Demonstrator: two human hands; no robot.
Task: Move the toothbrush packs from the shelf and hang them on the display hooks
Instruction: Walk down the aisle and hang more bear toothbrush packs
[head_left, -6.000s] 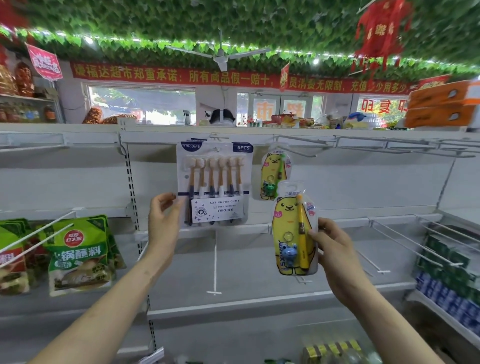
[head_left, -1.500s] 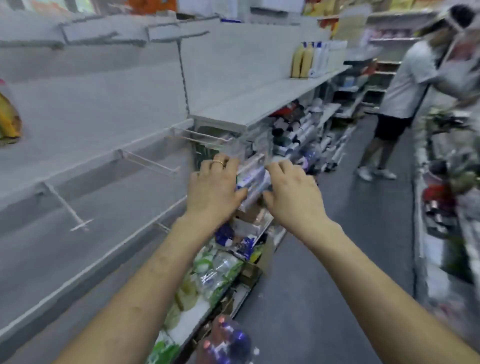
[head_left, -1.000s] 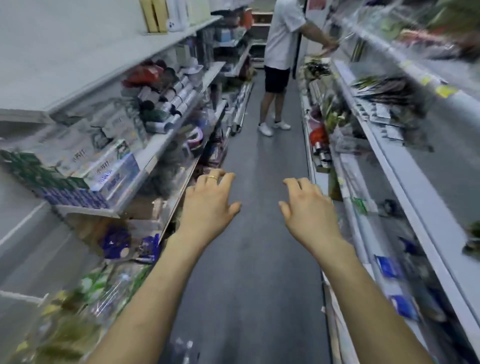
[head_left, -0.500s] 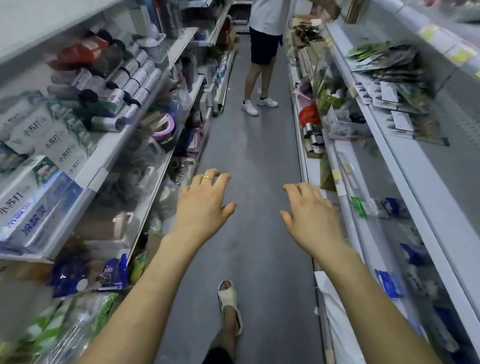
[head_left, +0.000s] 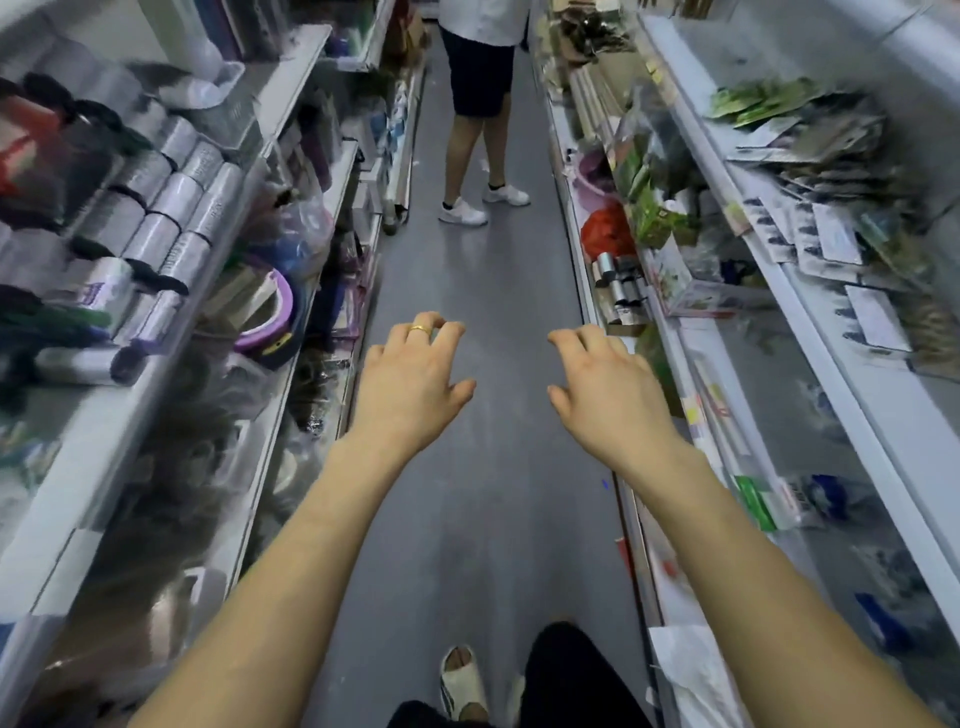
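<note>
Toothbrush packs (head_left: 831, 239) flat, carded, heaped, hands (head_left: 410, 384) (head_left: 602, 389) slack

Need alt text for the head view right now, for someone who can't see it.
The left hand and right hand reach forward, open and empty, over the grey aisle floor between stocked shelves. Another person in white shoes stands further down the aisle.

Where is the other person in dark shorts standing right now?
Head view, top centre: the person in dark shorts stands on the grey aisle floor between the left shelving and right shelving, beyond the empty left hand and right hand.
</note>
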